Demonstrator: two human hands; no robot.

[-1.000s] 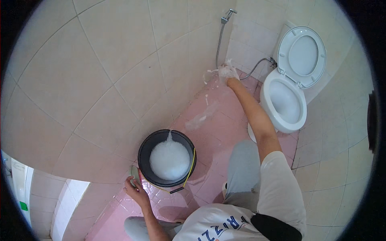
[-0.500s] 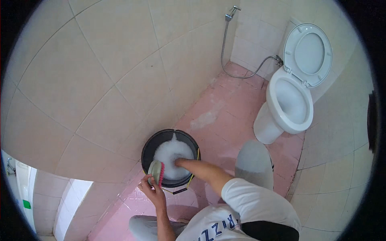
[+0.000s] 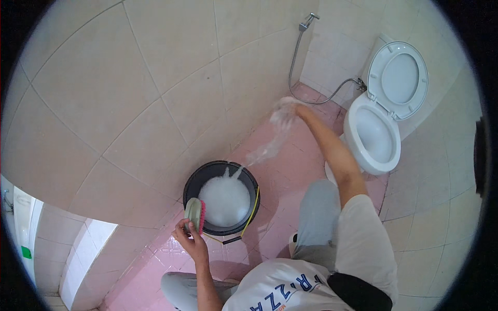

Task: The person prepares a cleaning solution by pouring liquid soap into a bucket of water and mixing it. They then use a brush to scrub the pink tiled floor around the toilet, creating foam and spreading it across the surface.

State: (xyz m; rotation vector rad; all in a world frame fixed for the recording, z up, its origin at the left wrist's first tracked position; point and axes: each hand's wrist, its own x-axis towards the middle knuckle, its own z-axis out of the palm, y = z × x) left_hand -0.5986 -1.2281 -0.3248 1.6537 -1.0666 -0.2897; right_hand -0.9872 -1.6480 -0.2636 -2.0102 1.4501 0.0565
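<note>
Near-left of the round black plastic bucket, the closer left hand grasps an oval green, pink-bristled brush pointing lengthwise forward, the foamy right hand beyond, grip unclear.

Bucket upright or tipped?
Upright: the bucket stands on the pink floor, mouth facing up, white foam lying inside. Cannot tell how full; foam hides what's beneath.

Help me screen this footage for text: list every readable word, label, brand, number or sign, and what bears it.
White shirt: large dark-blue lettering, legible in part, not copied out here.
Same shirt: smaller orange marks, too small to read.
Brush, bucket, toilet: no text that I can make out.
</note>
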